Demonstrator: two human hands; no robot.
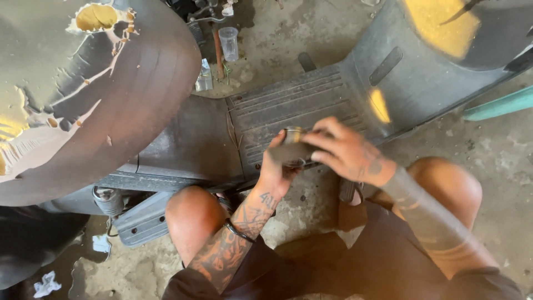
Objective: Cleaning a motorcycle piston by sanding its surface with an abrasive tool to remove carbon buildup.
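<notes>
Concrete floor (pixel 499 166); clear plastic cup (pixel 229 43) upright, contents unclear.

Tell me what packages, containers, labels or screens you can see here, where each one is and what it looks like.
Clear plastic cup: upright on the concrete floor at top centre, tall and see-through.
Small clear packet: on the floor just below-left of the cup, crumpled, transparent.
Small round part: gripped between left hand and right hand, dark with metal rim, blurred.
No screens or signs show.

Soft daylight, weak shadows; right hand (pixel 347 153) motion-blurred; yellow glare patches top corners.
</notes>
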